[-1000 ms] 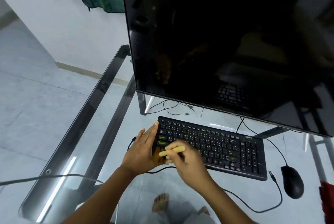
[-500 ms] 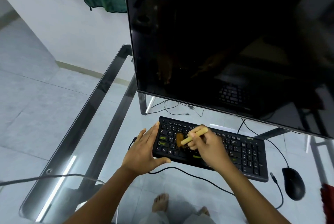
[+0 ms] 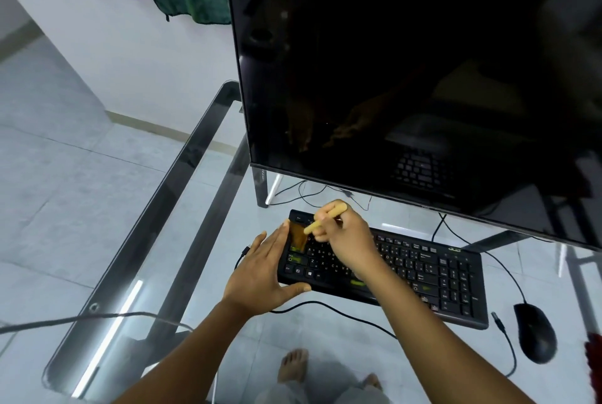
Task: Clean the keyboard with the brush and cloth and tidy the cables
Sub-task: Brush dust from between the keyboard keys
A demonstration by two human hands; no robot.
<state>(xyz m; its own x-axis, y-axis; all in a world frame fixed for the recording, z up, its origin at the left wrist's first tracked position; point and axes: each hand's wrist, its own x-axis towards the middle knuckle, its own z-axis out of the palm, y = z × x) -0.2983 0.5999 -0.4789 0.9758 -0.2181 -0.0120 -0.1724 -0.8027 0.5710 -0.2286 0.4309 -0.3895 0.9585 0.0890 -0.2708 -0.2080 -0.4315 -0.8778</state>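
The black keyboard (image 3: 387, 268) lies on the glass table (image 3: 182, 208), just near of the dark monitor (image 3: 407, 77). The left hand (image 3: 260, 273) is laid flat and open against the keyboard's left end, thumb along the near edge, bracing it. The right hand (image 3: 345, 240) is closed around the tan handle of a brush (image 3: 309, 227); the brown bristles are pressed on the far-left keys, close to the left fingertips.

No cloth can be picked out with certainty; only a red object (image 3: 594, 354) is partly seen at the right edge, and what it is cannot be told.

Risks judged from this state:
- The glass is likely slick. If the left hand's bracing is eased during a hard stroke, the keyboard could be pushed toward the monitor base or skewed.
- Bristles worked at a steep angle could catch a keycap edge and lift it.
- Loosened dust is likely to be swept onto the glass and the left fingers rather than removed, so a wipe would be needed after.
- A black cable (image 3: 329, 307) runs along the near side of the keyboard under the right forearm; it could be snagged and the keyboard dragged.
- The mouse (image 3: 536, 332) sits near the right edge, with a loose plug end (image 3: 496, 319) just left of it; a tug on its cable could pull it off the table.
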